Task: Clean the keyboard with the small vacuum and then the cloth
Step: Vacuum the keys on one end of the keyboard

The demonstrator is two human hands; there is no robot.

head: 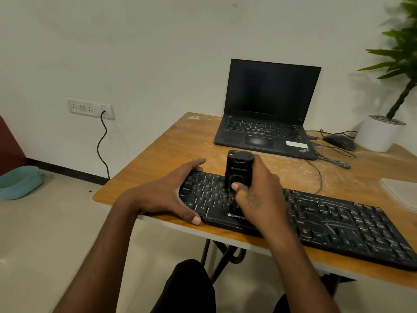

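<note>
A black keyboard point(327, 222) with dusty keys lies along the near edge of the wooden table point(162, 152). My left hand point(171, 195) grips the keyboard's left end, fingers over its far edge and thumb on the near edge. My right hand point(259, 195) holds the small black vacuum point(239, 170) upright, its lower end down on the keys of the left half, thumb on its front. A folded pale cloth point(399, 190) lies at the table's right edge.
An open black laptop point(266, 118) stands at the back of the table. A mouse point(339, 142) with loose cables and a white plant pot point(379, 134) sit to its right. A blue tub point(20, 181) rests on the floor at left, and a cable hangs from a wall socket point(90, 108).
</note>
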